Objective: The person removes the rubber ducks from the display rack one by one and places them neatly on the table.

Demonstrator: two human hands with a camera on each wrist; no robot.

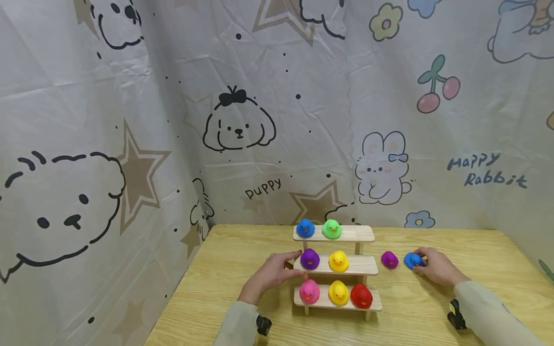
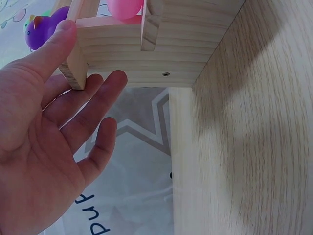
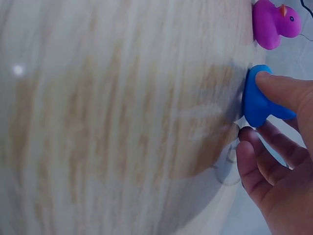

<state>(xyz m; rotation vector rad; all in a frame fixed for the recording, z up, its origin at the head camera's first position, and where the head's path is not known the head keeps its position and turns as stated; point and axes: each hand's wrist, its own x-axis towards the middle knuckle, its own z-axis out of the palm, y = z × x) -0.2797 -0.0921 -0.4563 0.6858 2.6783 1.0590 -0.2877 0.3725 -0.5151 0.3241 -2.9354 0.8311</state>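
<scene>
A three-step wooden shelf (image 1: 359, 265) carries small rubber ducks. My left hand (image 1: 273, 273) holds the left end of its middle board, with the thumb against the board's edge (image 2: 74, 66) and the index finger partly hidden behind it. Right beside that hand sits a purple duck (image 1: 309, 259). To the right of the shelf, my right hand (image 1: 438, 267) grips a blue duck (image 3: 259, 100) down at the tabletop, thumb on its near side. Just left of it stands a magenta duck (image 1: 389, 260) on the table.
On the top step are another blue duck (image 1: 305, 228) and a green duck (image 1: 332, 229). A yellow duck (image 1: 339, 261) shares the middle step. Below sit pink (image 1: 309, 291), yellow (image 1: 338, 292) and red (image 1: 361, 295) ducks. A printed curtain (image 1: 268, 120) hangs behind the wooden table (image 1: 207, 298).
</scene>
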